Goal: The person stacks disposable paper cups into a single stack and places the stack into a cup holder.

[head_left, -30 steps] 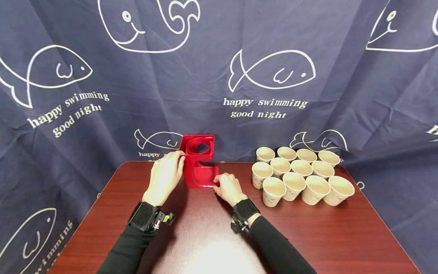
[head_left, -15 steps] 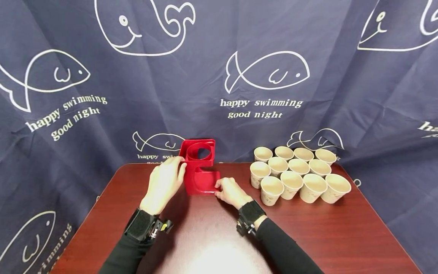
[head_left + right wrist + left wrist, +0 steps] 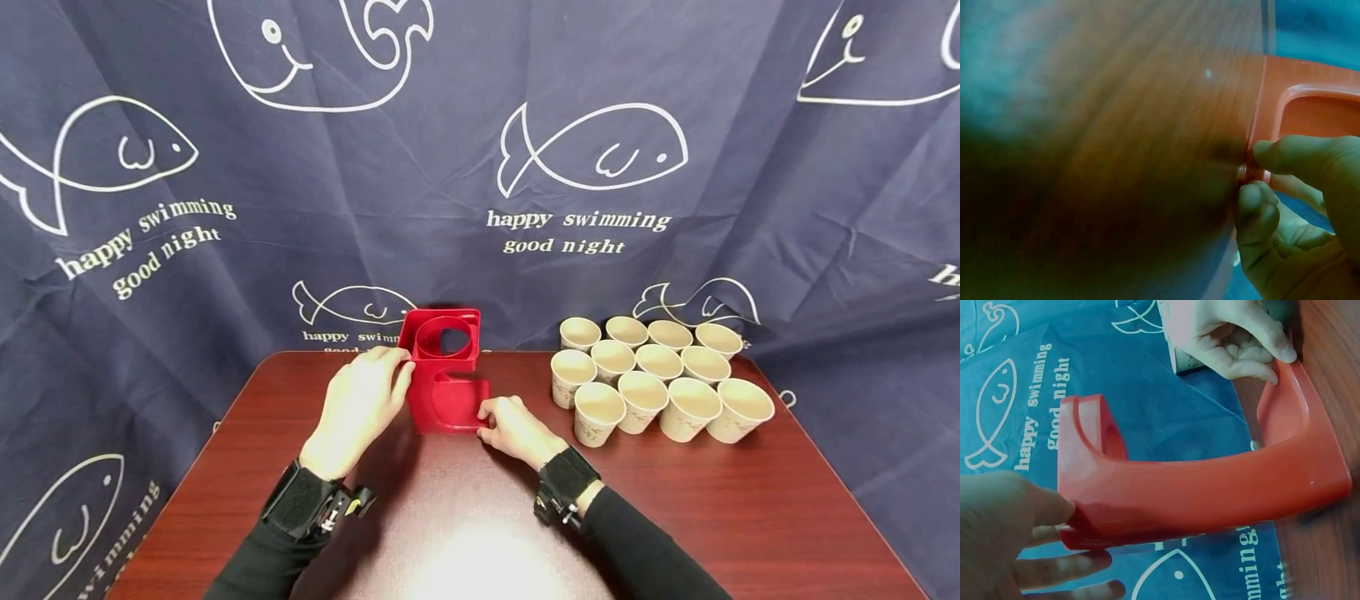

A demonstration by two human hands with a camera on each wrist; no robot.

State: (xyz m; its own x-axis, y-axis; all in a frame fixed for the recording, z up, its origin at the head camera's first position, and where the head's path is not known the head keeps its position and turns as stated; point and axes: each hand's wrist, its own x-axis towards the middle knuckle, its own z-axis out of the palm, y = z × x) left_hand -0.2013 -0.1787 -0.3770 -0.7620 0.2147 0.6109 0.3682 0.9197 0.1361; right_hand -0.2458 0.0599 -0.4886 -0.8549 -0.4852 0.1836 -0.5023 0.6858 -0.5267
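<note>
A red plastic cup-holder-like stand [image 3: 427, 406] is upright near the table's back edge. It has a round ring at its top and a flat shallow base, joined by one side wall. My left hand [image 3: 356, 408] pinches the upper left corner of this stand between thumb and fingers. Down at the base, my right hand [image 3: 521, 431] pinches the right front corner. From the left wrist view, the side wall [image 3: 1204, 494] spans between the two hands. Thumb and fingertips [image 3: 1264, 150] of the right hand meet the base's corner in the right wrist view.
Several paper cups [image 3: 600, 410] stand mouth up in rows on the right side of the reddish-brown wooden table [image 3: 720, 517]. A dark blue cloth [image 3: 450, 183] with white fish drawings hangs right behind the table's back edge.
The red stand has slid a little toward me and slightly right, both hands moving with it and keeping their hold. The cups stay where they were; the head view shifts slightly.
</note>
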